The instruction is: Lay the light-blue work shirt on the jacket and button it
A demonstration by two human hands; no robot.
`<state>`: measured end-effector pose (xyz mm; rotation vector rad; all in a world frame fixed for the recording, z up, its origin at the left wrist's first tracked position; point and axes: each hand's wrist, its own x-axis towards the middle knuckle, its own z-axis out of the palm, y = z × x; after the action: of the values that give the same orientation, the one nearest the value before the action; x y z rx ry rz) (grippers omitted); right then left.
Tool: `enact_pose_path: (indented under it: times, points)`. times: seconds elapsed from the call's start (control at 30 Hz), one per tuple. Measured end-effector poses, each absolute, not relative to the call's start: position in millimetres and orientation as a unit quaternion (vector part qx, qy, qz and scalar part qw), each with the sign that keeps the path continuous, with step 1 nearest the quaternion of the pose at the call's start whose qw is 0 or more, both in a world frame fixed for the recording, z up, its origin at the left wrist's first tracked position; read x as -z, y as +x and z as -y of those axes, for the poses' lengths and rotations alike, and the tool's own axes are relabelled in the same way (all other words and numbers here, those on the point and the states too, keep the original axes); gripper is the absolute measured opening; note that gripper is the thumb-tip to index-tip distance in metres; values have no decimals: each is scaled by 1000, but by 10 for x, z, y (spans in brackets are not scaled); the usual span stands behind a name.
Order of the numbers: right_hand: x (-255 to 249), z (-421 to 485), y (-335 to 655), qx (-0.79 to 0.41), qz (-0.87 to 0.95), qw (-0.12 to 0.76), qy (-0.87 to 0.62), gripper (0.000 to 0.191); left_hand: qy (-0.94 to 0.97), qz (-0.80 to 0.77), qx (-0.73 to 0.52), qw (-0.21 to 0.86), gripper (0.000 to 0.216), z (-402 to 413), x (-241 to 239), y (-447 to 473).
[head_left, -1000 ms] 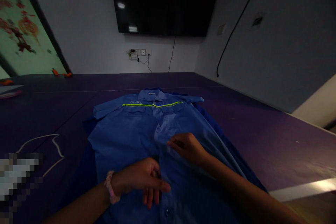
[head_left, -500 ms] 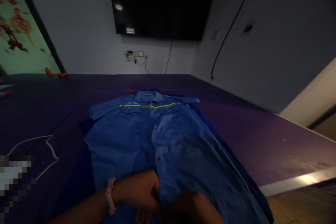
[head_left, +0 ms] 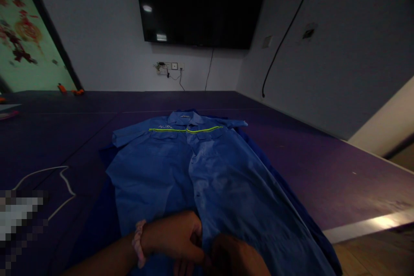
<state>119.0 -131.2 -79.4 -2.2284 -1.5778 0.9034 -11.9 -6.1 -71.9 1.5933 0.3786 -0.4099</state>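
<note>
A blue short-sleeved work shirt lies face up with its collar away from me. A yellow-green stripe crosses the chest, and white letters sit above it on the left. My left hand, with a pink scrunchie on the wrist, is closed on the shirt's front edge low down, thumb and fingers pinching the cloth. Close beside it on the right, my right hand is curled at the same front opening. Its fingertips are dark and partly hidden, where the two hands meet on the fabric.
Darker blue cloth shows beneath the shirt. All lies on a purple platform with a pale edge at right. A white cord and a pixelated object are at left. A large black screen hangs on the wall behind.
The right hand has shifted slightly left and turned in at the shirt's front edge. The left hand stays pinched there. The whole view has moved a little.
</note>
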Motion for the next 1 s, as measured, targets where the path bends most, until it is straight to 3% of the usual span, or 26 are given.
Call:
enact_pose_path:
  times: [0.23, 0.63, 0.8, 1.0]
  points:
    - [685, 1260, 1187, -321, 545, 96, -768, 16, 724, -168, 210, 635, 20, 33, 657, -105]
    - [852, 1313, 1275, -354, 549, 214, -726, 14, 756, -147, 176, 613, 24, 44, 542, -101]
    - [822, 1327, 1264, -360, 541, 264, -713, 11, 741, -176, 167, 626, 12, 53, 546, -97]
    - [822, 1324, 1277, -412, 503, 324, -687, 10, 741, -161, 165, 631, 14, 40, 462, -129]
